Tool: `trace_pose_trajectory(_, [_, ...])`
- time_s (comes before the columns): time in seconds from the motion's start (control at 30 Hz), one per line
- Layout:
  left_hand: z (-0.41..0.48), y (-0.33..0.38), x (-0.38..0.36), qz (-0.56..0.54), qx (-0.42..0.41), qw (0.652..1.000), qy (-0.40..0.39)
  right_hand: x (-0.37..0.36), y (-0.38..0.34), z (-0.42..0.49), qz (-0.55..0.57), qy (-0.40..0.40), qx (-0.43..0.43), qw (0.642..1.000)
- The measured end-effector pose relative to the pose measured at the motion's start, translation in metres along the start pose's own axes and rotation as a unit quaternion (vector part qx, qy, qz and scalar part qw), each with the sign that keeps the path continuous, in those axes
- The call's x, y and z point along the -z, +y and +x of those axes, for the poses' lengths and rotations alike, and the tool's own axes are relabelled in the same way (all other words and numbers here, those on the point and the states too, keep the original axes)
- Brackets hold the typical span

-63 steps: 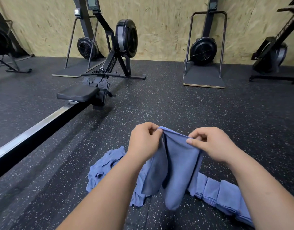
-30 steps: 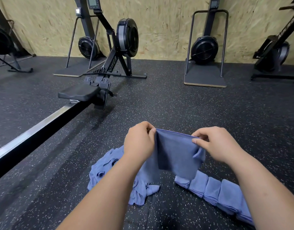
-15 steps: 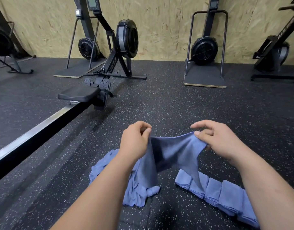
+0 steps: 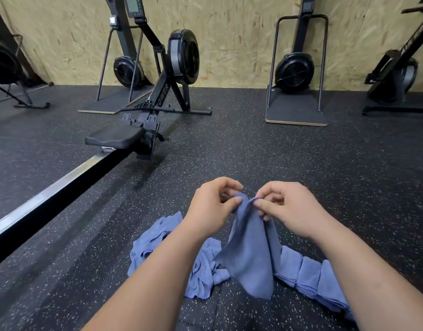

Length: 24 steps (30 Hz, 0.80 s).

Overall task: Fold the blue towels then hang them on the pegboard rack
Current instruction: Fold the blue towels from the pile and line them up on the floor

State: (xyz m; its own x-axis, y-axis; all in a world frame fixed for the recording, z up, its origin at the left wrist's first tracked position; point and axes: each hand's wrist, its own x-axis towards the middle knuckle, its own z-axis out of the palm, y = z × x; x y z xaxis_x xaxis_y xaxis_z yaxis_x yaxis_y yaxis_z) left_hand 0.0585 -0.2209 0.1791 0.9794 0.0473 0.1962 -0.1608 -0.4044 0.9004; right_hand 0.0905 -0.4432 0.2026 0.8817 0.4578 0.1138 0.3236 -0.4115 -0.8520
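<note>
Head view:

- Left grip [image 4: 210, 206]: thumb and fingers curled, pinching the top edge of one blue towel [image 4: 251, 254].
- Right grip [image 4: 291, 209]: same, pinching that top edge. The two pinch points are nearly touching, so the top edge is bunched between them.
- The towel hangs straight down from both pinches in a narrow doubled drape and widens toward the bottom. Cannot tell if the lower end touches the floor [image 4: 301, 163].
- Loose pile of blue towels [image 4: 155, 237]: crumpled on the floor under the left forearm, just left of the hanging towel and partly hidden by the arm.
- Row of folded blue towels [image 4: 308, 271]: lying on the floor side by side and touching, running from just behind the hanging towel to under the right forearm. The far end is hidden by the arm.
- The floor is dark speckled rubber.
- Rowing machine [image 4: 162, 91]: on the left half of the floor. Its seat [image 4: 115, 137] sits on a rail [image 4: 50, 194] that runs to the left edge of the view. It is well apart from the towels.
- Fan unit on a flat base [image 4: 294, 72]: at the floor's far edge, against the chipboard wall [image 4: 229, 32].
- More black gym machines stand at the far left and far right corners, cut off by the frame.
- No pegboard rack shows in this view.
</note>
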Motion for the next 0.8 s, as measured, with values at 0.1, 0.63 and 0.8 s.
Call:
trace_pose_trajectory(0.1, [-0.002,0.004,-0.003,-0.032,-0.002,0.999,-0.009,-0.003,0.004,0.001,-0.090,0.038,0.028,0.995])
trace_pose_trajectory(0.63, [-0.007,0.013,-0.004,-0.110,0.006,0.992,-0.067,-0.005,0.005,0.000,-0.118,0.085,0.057,0.988])
trace_pose_trajectory(0.8, [-0.007,0.015,-0.004,-0.084,-0.001,0.995,-0.056,-0.005,0.009,0.004,-0.101,0.054,0.040,0.993])
